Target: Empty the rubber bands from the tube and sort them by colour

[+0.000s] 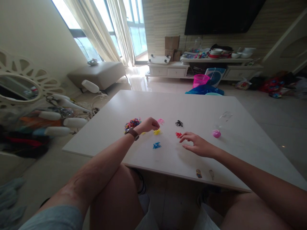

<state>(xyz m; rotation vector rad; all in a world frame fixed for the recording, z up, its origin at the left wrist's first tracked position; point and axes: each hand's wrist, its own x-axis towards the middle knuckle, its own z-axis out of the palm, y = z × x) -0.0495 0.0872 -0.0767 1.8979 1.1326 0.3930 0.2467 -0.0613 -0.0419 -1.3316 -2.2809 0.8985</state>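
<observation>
My left hand (150, 124), with a brown-strapped watch at the wrist, is over the table with its fingers curled down. Its fingertips are right by a small pile of yellow rubber bands (157, 132), and whatever they pinch is too small to make out. Behind that wrist lies a larger heap of mixed-colour rubber bands (131, 124). Pink bands (160, 121) lie just beyond the left hand, blue bands (156, 145) nearer to me. My right hand (196, 145) hovers with fingers apart beside the red bands (178, 134). Black bands (179, 123) sit farther back.
On the white table (192, 105) a pink ball-like object (216, 133) and a clear plastic piece (226, 115) are to the right. Two small flat pieces, one a yellow cartoon figure (199, 173), lie by the front edge. A white lamp (72, 103) stands left of the table.
</observation>
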